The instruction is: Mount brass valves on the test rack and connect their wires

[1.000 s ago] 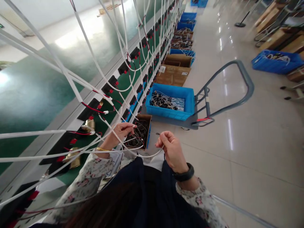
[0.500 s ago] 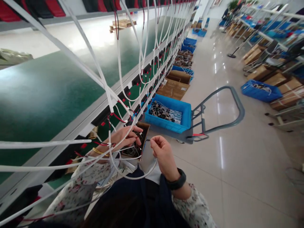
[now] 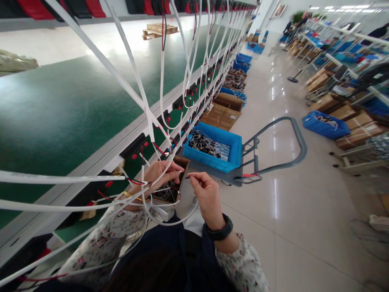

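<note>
My left hand point(image 3: 159, 172) is closed in a pinch above an open cardboard box point(image 3: 184, 162). A small white piece shows at its fingertips, too small to name. Just to the right, my right hand point(image 3: 208, 196) pinches the end of a white cable point(image 3: 174, 224), whose dark tip point(image 3: 187, 177) sticks out toward the left fingers. The two hands are close but apart. From the right hand the cable loops down and back to the left, beneath my left wrist. Thin wires point(image 3: 165, 192) lie in the box below.
A rail with black-and-red terminals point(image 3: 135, 146) edges the green table point(image 3: 75, 117) on my left, with white cables hanging across it. Ahead, a blue crate point(image 3: 235, 152) of dark parts rides on a hand trolley point(image 3: 299, 152). More boxes line the table; another blue crate point(image 3: 326, 125) stands right.
My left fingers have closed from a spread pose into a pinch with a small white piece. My right hand has shifted slightly left, bringing the cable tip nearer. The view has turned slightly.
</note>
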### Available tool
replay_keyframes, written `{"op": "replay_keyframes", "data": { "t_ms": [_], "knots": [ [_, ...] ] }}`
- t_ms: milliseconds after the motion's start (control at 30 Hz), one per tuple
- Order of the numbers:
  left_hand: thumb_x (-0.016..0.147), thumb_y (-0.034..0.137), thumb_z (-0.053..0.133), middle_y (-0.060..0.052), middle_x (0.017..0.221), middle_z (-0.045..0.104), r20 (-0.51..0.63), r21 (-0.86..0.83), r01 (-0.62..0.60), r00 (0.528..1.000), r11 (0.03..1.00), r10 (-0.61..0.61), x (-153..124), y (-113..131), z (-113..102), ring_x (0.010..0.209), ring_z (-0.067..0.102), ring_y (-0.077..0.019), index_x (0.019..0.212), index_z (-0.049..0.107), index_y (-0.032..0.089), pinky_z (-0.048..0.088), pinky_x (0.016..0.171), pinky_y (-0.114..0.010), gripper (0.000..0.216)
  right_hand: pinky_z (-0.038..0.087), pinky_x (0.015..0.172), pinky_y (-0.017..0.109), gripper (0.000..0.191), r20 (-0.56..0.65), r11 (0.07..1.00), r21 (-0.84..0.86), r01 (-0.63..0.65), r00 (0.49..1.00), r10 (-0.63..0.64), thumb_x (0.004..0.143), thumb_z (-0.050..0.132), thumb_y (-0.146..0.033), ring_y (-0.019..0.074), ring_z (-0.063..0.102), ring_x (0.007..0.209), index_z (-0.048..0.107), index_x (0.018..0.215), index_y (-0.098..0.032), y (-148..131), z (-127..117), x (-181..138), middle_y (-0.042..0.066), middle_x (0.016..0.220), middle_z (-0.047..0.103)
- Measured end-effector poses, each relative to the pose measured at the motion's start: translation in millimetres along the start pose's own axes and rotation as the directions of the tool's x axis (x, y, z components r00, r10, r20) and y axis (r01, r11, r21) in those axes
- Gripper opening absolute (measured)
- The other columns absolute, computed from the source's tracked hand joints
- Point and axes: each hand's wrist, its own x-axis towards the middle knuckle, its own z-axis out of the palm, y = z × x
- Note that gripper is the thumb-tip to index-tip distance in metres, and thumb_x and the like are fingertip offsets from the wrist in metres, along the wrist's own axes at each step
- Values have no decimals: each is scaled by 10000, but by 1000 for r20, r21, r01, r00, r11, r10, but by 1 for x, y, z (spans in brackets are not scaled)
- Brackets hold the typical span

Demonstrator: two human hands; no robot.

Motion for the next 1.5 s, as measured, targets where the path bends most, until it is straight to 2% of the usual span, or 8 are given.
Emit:
{"op": "replay_keyframes", "data": {
  "t_ms": [100, 233, 367, 467, 567, 867, 1167, 1500],
  "knots": [
    [767, 333, 611, 1, 652, 665, -37, 50, -26, 999, 998, 28, 0, -2, 2, 580, 558, -117, 870, 678, 165, 388, 519, -197, 208, 348, 582, 243, 116, -9, 996, -47, 72, 997, -73, 778, 592, -258, 118, 454, 644, 689, 818, -209, -2, -2, 0, -12, 699, 528],
    [766, 333, 629, -5, 712, 684, -40, 21, 10, 999, 1000, -9, -1, -3, 2, 674, 610, -140, 880, 685, 168, 447, 621, -210, 208, 341, 556, 236, 75, -11, 997, -45, 57, 998, -58, 742, 637, -239, 107, 434, 612, 688, 778, -198, -5, -1, 2, -22, 664, 513],
    [779, 346, 613, -16, 759, 697, -13, 58, 10, 1000, 998, -9, -3, 1, 2, 703, 620, -158, 879, 690, 168, 460, 635, -220, 218, 380, 508, 234, 134, 0, 999, 36, -28, 1000, 28, 732, 638, -299, 109, 470, 552, 652, 751, -167, -13, 3, 4, -11, 628, 564],
    [794, 332, 597, -16, 753, 696, 6, 77, -29, 1000, 997, 29, -5, 4, 2, 702, 614, -155, 866, 692, 165, 453, 641, -216, 206, 463, 568, 254, 147, 32, 995, 88, -54, 998, 51, 733, 622, -306, 142, 567, 618, 634, 744, -160, -21, 8, 4, 22, 689, 634],
    [798, 329, 593, -10, 730, 687, 6, 69, -73, 997, 995, 73, -5, 4, 2, 683, 603, -145, 839, 695, 162, 441, 635, -210, 200, 494, 629, 271, 110, 29, 999, 43, -21, 999, 19, 740, 602, -272, 160, 611, 676, 635, 741, -167, -26, 11, 3, 41, 746, 671],
    [788, 374, 580, -14, 667, 641, 2, 124, -99, 995, 987, 99, -3, -8, -1, 606, 539, -130, 797, 684, 134, 376, 545, -207, 262, 487, 568, 247, 89, 1, 992, -112, 54, 999, -54, 750, 565, -231, 162, 618, 658, 634, 729, -179, -30, 17, -1, 33, 719, 677],
    [791, 352, 569, -7, 685, 664, -72, 235, -101, 990, 967, 121, -8, -2, 2, 648, 576, -151, 798, 704, 176, 408, 593, -223, 222, 475, 598, 263, 96, -37, 978, -197, 66, 997, -75, 766, 567, -246, 168, 611, 667, 637, 754, -181, -23, 21, -4, 35, 738, 675],
    [793, 317, 571, -14, 707, 671, -80, 216, -106, 989, 971, 126, -7, -5, 6, 658, 585, -156, 807, 700, 164, 424, 614, -232, 200, 495, 706, 286, 76, -33, 991, -95, 91, 995, -94, 779, 567, -232, 178, 619, 768, 616, 750, -182, -20, 21, -6, 50, 831, 681]
  ]
}}
